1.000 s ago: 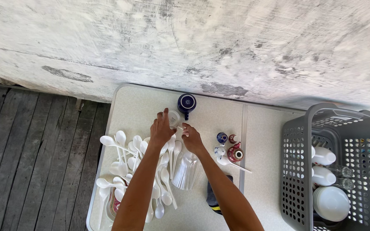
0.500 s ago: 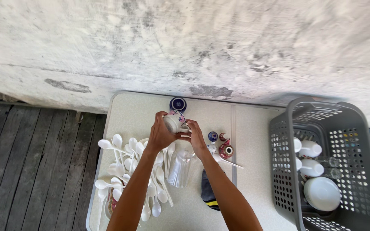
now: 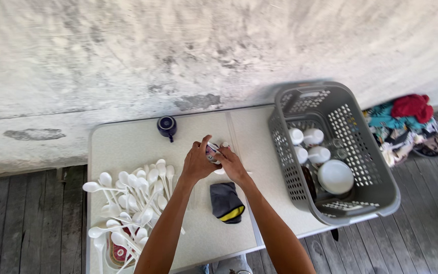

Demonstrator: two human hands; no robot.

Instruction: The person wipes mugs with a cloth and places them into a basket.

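Both hands meet over the middle of the white folding table (image 3: 128, 147), just in front of the dark blue cup (image 3: 167, 127), which serves here as the reference point. The left hand (image 3: 197, 163) and the right hand (image 3: 230, 165) close together around a small item (image 3: 212, 151) showing red and pale colour between the fingers; it is too small and too covered to identify further. Both hands grasp it, the left from the cup side, the right from the far side.

Progress, as a judgement from the layout: the small item is in hand, lifted just off the tabletop, and is not yet set anywhere. The dark blue cup stands upright and alone near the wall edge of the table.

Outward from the cup:
- Toward the person, left of the hands, a spread of white plastic spoons (image 3: 128, 203) lies fanned and overlapping.
- Beneath the near end of the spoons, a flat package with a red label (image 3: 119, 251) shows partly; its print is not reported.
- Toward the person, right of the spoons, a folded dark grey cloth with a yellow edge (image 3: 226, 202) lies flat.
- Well to the right of the cup, a grey perforated laundry basket (image 3: 351, 203) sits on the table end, holding white cups and a white bowl (image 3: 335, 176).
- Beyond the basket, on the plank floor, a heap of coloured clothes (image 3: 406, 119).
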